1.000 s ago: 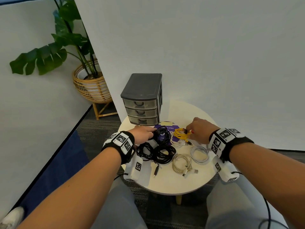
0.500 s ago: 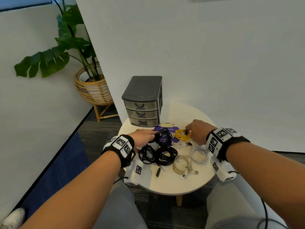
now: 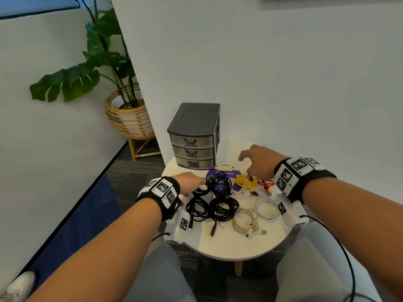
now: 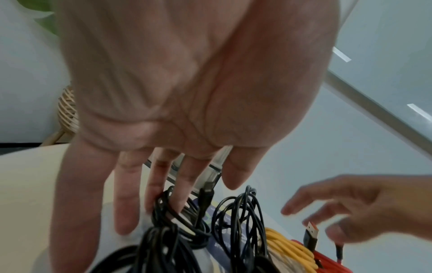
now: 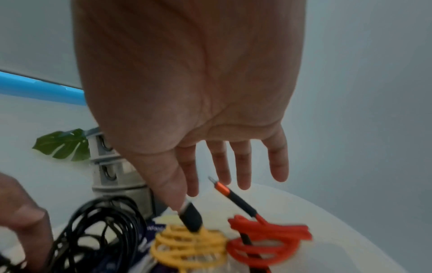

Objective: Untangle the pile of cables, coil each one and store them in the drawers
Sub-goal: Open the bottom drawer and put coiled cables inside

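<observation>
Several coiled cables lie on the round table (image 3: pixel 229 247): black coils (image 3: pixel 222 207), a dark blue-black coil (image 3: pixel 221 182), a yellow coil (image 3: pixel 244 182), a red coil (image 3: pixel 265 183), a white coil (image 3: pixel 267 208) and a beige coil (image 3: pixel 245 221). My left hand (image 3: pixel 193 184) lies with straight fingers on a small black coil (image 4: pixel 168 212) at the left. Above and behind the yellow coil (image 5: pixel 187 245) and red coil (image 5: pixel 268 240), my right hand (image 3: pixel 255 158) hovers, fingers spread and holding nothing. The grey drawer unit (image 3: pixel 194 136) stands at the back with its three drawers closed.
A purple round sticker (image 3: pixel 225 172) lies under the cables before the drawers. A white wall rises just behind the table. A potted plant in a wicker stand (image 3: pixel 128 118) is on the floor at the left. My knees are under the table's near edge.
My right hand has let go of the yellow coil, lifted and opened, uncovering the red coil. My left hand slid slightly left onto the small black coil.
</observation>
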Demonstrator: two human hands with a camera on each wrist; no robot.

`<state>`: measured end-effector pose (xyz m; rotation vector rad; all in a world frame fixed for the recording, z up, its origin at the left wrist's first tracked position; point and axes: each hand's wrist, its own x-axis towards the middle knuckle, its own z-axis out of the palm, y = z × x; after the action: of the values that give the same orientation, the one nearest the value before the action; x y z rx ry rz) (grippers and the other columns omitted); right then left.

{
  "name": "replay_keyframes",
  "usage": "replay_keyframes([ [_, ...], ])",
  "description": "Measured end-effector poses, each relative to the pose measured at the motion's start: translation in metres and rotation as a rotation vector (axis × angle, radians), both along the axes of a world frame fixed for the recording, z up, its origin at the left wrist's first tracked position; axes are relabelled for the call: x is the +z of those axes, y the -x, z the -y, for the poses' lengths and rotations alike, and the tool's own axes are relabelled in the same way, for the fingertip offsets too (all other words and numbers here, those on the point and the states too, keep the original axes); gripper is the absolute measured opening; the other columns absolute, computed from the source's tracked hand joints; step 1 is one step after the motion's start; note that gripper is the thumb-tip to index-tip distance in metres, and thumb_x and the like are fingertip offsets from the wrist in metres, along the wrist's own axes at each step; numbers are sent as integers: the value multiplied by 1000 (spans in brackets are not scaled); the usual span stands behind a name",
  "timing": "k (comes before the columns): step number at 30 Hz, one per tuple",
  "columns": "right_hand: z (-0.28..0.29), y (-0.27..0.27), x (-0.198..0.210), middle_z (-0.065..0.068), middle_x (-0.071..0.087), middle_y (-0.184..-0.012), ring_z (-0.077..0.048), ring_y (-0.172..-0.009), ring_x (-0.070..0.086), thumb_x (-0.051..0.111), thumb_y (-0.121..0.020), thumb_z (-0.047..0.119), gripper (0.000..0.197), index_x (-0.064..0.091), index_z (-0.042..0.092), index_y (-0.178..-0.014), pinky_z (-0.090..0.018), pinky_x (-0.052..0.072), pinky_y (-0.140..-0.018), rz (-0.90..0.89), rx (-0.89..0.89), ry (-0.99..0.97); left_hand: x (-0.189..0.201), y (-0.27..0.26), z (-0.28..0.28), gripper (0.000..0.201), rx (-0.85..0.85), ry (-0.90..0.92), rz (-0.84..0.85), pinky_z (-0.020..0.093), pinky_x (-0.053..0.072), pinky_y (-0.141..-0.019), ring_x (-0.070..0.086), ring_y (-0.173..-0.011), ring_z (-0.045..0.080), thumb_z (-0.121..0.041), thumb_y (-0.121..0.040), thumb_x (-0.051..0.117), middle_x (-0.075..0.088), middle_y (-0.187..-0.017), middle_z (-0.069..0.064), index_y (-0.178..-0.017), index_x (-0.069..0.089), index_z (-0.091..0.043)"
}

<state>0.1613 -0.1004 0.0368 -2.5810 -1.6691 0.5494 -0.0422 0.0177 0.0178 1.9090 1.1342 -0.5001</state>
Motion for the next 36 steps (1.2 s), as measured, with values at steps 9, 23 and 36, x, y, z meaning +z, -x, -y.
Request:
replay_keyframes([
  [9, -53, 27, 31, -5, 29, -163, -29, -145, 35, 50, -104, 30, 57, 32, 27, -157, -44, 34, -116, -43, 168, -431, 16, 0, -35, 17, 478, -217, 588, 47, 54, -95, 63, -102, 25, -26, -104, 51, 65, -113, 11, -117, 57, -16],
  [23, -88, 36, 35, -16, 58, -140, -32, -127, 56, 47, -106, 25, 37, 59, 14, -139, -42, 45, -107, 91, 124, -330, 10, -25, -52, 53, 1156, 412, 1134, 26, 60, -59, 78, -75, 17, -18, -97, 67, 78, -91, 12, -145, 47, -14],
  [36, -92, 36, 33, -14, 53, -147, -32, -131, 53, 45, -105, 17, 41, 56, 17, -144, -41, 43, -110, 38, 61, -328, 1, -35, -51, 57, 1115, 149, 882, 31, 55, -65, 59, -85, 19, -13, -91, 72, 56, -106, 7, -127, 31, -31],
])
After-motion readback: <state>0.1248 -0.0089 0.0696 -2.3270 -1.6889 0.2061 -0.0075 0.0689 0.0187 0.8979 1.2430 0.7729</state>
